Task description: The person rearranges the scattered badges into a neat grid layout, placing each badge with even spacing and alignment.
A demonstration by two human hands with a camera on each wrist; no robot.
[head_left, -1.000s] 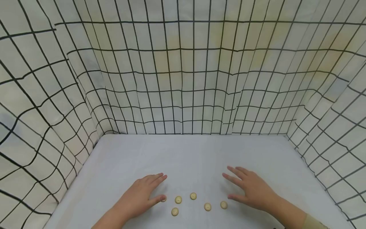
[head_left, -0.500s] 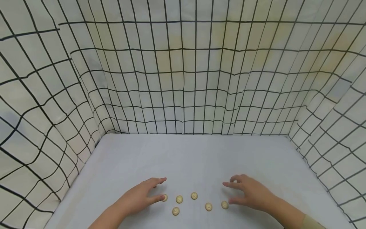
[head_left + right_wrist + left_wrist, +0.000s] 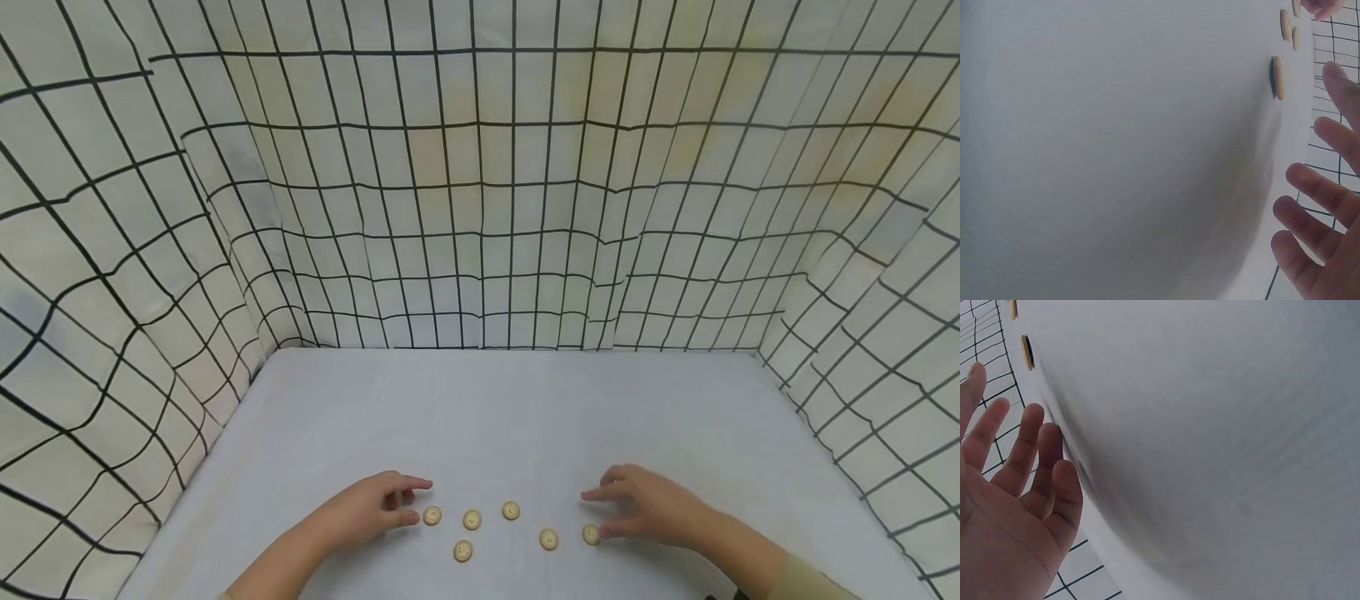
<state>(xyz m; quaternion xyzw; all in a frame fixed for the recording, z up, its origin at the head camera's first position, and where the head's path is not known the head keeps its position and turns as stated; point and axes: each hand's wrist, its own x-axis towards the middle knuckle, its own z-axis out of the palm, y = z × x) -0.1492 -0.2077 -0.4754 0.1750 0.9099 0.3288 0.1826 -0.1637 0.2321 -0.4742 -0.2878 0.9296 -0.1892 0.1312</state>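
Note:
Several round beige buttons (image 3: 471, 520) lie spread on the white tabletop between the two hands. The left hand (image 3: 363, 512) is just left of the leftmost button (image 3: 432, 516), thumb and forefinger spread apart and the other fingers loosely bent. Nothing is in its grasp, and the left wrist view shows its palm bare beside a button (image 3: 1027, 352). On the other side, the right hand (image 3: 660, 508) hovers with its thumb at the rightmost button (image 3: 591, 534); whether it touches is unclear. Its relaxed fingers hold nothing in the right wrist view, where a button (image 3: 1277, 78) lies beyond them.
White walls (image 3: 495, 208) with a black grid enclose the back and both sides of the white table (image 3: 495, 408). One button (image 3: 462, 551) lies nearer the front than the others. The table's surface stretches behind the hands to the back wall.
The left hand has drawn back left, its thumb coming off the leftmost button and uncovering it. The right hand's fingers have bent from a wide spread, and its thumb has neared the rightmost button.

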